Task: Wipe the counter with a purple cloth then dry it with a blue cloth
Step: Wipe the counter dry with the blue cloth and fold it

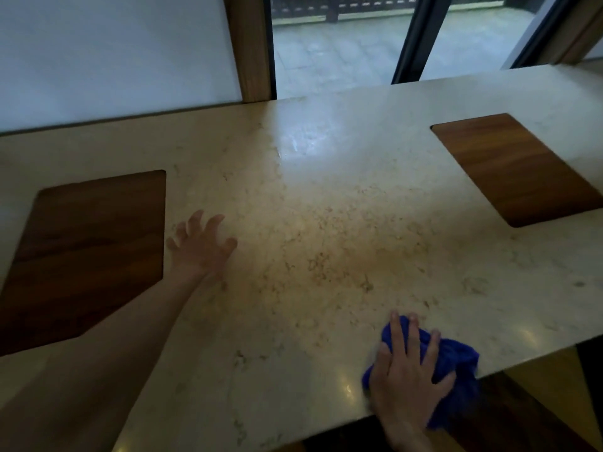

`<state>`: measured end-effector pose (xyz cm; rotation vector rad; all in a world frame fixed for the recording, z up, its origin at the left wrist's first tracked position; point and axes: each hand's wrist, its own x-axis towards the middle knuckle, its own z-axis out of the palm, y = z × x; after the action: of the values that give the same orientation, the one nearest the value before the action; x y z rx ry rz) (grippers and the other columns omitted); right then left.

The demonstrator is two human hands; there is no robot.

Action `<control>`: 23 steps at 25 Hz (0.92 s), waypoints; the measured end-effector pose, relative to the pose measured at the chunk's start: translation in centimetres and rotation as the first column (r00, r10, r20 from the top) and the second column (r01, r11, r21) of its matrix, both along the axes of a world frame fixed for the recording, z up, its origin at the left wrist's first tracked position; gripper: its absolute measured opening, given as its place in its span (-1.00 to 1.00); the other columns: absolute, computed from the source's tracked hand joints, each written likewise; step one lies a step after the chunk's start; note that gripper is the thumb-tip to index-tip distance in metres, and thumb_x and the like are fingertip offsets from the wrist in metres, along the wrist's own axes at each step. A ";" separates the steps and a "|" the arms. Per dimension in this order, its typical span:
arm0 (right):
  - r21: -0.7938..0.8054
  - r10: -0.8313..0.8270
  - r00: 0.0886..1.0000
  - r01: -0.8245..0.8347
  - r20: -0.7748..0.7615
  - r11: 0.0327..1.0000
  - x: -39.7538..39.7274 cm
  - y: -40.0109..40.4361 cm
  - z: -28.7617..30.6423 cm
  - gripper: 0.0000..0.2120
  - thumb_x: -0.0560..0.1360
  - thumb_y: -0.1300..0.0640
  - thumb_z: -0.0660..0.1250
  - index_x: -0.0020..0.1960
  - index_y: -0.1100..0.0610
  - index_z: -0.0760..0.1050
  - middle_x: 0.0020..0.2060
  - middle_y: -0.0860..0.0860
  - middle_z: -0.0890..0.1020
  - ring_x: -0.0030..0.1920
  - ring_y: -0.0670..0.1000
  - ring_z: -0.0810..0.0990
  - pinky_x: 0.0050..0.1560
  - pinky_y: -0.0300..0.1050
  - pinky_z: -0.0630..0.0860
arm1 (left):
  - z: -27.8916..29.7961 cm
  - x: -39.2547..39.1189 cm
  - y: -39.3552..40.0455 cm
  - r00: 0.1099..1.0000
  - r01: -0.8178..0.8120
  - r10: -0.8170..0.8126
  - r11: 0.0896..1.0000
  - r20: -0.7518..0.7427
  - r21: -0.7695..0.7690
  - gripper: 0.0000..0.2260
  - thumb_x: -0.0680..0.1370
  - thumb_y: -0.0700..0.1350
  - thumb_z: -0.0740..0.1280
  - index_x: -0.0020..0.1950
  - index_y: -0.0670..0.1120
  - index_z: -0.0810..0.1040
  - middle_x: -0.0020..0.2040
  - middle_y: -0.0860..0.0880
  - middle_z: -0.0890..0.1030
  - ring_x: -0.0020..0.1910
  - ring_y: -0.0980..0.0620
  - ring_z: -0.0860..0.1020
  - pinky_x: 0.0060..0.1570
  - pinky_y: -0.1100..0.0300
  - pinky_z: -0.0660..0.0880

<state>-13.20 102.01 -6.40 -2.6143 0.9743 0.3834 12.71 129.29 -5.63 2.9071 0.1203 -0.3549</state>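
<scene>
A beige speckled stone counter fills the view. At its near edge, lower right, lies a bunched blue cloth, partly hanging over the edge. My right hand presses flat on top of the cloth with fingers spread. My left hand rests on the counter at the middle left, fingers apart and curled, holding nothing. No purple cloth is in view.
Two dark wooden inlays sit in the counter: one at the left, one at the far right. A wall, a wooden post and glass doors stand behind the counter. The counter's near edge runs diagonally at lower right.
</scene>
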 end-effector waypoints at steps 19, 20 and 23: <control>-0.108 0.240 0.950 -0.222 0.198 0.969 55.7 2.5 -2.0 -0.48 0.64 -0.10 -0.14 0.59 -0.20 -0.09 0.61 -0.11 -0.05 0.59 0.18 -0.19 0.42 0.51 -0.21 | -3.5 12.6 3.9 0.996 0.017 -0.032 0.986 0.085 0.166 -0.33 0.48 0.45 -0.21 0.57 0.28 -0.03 0.62 -0.04 -0.01 0.56 -0.32 -0.07 0.41 -0.46 -0.07; -0.103 0.266 0.945 -0.250 0.193 0.963 58.9 2.6 -2.1 -0.49 0.64 -0.09 -0.14 0.59 -0.20 -0.08 0.61 -0.11 -0.04 0.59 0.18 -0.19 0.42 0.51 -0.21 | -3.7 12.6 4.0 0.996 0.022 -0.038 0.982 0.085 0.188 -0.34 0.49 0.45 -0.23 0.57 0.27 -0.04 0.63 -0.05 0.00 0.56 -0.34 -0.05 0.40 -0.47 -0.04; -0.119 0.394 0.899 -0.377 0.194 0.919 65.0 3.0 -2.2 -0.48 0.63 -0.08 -0.12 0.58 -0.22 -0.07 0.61 -0.10 -0.01 0.59 0.17 -0.16 0.42 0.50 -0.20 | -3.9 12.7 4.2 0.995 0.008 -0.029 0.978 0.093 0.211 -0.37 0.51 0.41 -0.12 0.56 0.27 -0.03 0.62 -0.07 0.05 0.56 -0.35 -0.02 0.39 -0.47 -0.04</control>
<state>51.83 105.02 -8.62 -2.8446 0.4032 0.1477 25.46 133.45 -9.51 3.1297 0.1227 -0.2172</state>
